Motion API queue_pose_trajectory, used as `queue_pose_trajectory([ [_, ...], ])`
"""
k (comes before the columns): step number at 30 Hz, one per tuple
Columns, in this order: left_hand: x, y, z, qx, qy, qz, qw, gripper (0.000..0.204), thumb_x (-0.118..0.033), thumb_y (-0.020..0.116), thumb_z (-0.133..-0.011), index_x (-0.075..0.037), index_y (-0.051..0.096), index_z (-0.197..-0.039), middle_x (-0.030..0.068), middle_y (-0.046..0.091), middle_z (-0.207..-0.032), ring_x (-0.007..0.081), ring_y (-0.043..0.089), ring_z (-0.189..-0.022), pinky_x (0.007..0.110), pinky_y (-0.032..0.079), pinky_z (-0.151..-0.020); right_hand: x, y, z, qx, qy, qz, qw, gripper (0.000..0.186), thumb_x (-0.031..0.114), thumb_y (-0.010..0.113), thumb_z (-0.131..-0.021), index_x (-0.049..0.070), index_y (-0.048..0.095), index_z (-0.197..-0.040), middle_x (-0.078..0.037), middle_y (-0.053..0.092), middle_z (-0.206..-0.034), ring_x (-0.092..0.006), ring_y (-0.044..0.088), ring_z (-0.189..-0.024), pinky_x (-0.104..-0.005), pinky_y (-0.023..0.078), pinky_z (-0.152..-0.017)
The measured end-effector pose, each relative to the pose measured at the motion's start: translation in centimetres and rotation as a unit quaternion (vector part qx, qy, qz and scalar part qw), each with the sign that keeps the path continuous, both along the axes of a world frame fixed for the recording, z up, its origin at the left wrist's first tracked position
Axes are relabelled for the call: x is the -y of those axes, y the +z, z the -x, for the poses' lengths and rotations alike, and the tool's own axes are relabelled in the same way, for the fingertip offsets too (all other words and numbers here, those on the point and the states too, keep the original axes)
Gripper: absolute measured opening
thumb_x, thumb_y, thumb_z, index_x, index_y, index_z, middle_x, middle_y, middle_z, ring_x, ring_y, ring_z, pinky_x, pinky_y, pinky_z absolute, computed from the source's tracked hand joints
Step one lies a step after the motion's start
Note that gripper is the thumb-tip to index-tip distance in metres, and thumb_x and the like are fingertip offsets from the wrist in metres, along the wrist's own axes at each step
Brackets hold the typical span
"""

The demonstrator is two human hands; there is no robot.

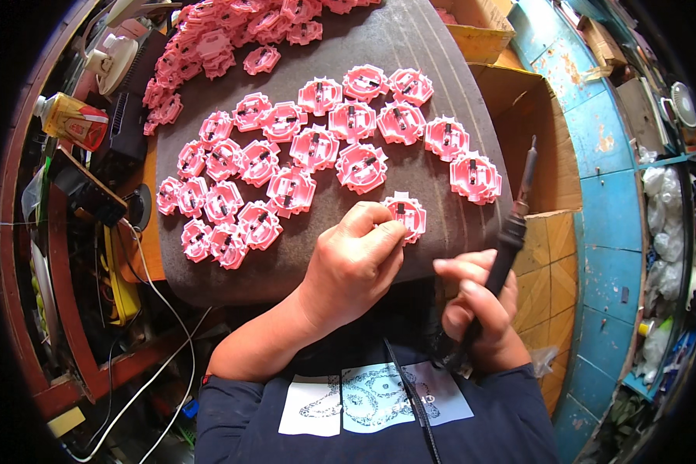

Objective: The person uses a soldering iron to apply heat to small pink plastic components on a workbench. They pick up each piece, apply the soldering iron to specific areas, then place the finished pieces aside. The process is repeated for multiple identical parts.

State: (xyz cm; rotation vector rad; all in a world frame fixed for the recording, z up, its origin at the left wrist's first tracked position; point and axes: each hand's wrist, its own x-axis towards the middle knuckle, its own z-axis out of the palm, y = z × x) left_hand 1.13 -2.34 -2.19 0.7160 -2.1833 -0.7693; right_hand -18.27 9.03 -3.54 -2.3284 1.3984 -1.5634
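My right hand (487,305) is wrapped around the black handle of a soldering iron (510,236), whose thin tip points up and away, off the table's right side. My left hand (356,255) is closed in a pinch at the left edge of a small pink plastic part (407,219) near the front of the table; the fingertips are partly hidden. This part has a round recess with a small dark piece in it. Beyond it, several like pink parts (362,168) lie in loose rows, each with a dark component inside.
A large heap of pink parts (209,39) covers the far left of the dark table (410,170). Open cardboard boxes (526,116) stand on the right. At left are a bottle with a yellow-orange label (73,121) and white cables (162,290). A black cord runs down from the iron.
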Motion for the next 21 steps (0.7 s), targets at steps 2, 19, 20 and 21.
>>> queue_pose_trajectory([
  [2,0.0,0.0,0.0,0.0,0.002,0.003,1.0,0.024,0.006,0.079,-0.081,-0.001,0.073,-0.103,0.0145,0.068,-0.098,0.0323,0.071,-0.086,0.039,0.059,-0.074,-0.9,0.4,0.9,-0.015,-0.001,0.039,0.999,0.048,0.044,0.067,-0.103,0.012,0.051,-0.133,-0.022,0.074,-0.111,-0.0329,0.071,-0.083,-0.0431,0.056,-0.065],
  [19,0.0,-0.2,0.2,-0.009,0.004,0.015,1.0,0.024,0.006,0.079,-0.081,-0.001,0.072,-0.103,0.0147,0.068,-0.098,0.032,0.071,-0.085,0.039,0.059,-0.073,-3.0,3.2,1.0,0.01,0.016,-0.041,0.999,0.036,0.002,0.073,-0.078,0.002,0.063,-0.113,-0.007,0.064,-0.076,-0.0223,0.057,-0.059,-0.0359,0.045,-0.053],
  [20,0.0,-0.2,0.2,-0.01,0.005,0.016,1.0,0.025,0.006,0.079,-0.081,-0.001,0.072,-0.103,0.0147,0.068,-0.098,0.032,0.071,-0.085,0.039,0.059,-0.073,-3.0,3.1,1.0,0.012,0.018,-0.041,0.999,0.036,0.002,0.073,-0.078,0.002,0.063,-0.113,-0.007,0.063,-0.076,-0.0223,0.057,-0.059,-0.0359,0.045,-0.053],
  [21,-0.1,-0.2,0.1,-0.01,0.005,0.016,1.0,0.025,0.007,0.079,-0.081,-0.001,0.072,-0.103,0.0147,0.068,-0.098,0.0319,0.071,-0.086,0.039,0.059,-0.073,-3.0,3.1,1.0,0.014,0.021,-0.041,0.999,0.036,0.001,0.073,-0.078,0.002,0.063,-0.112,-0.007,0.063,-0.076,-0.0222,0.057,-0.059,-0.036,0.045,-0.053],
])
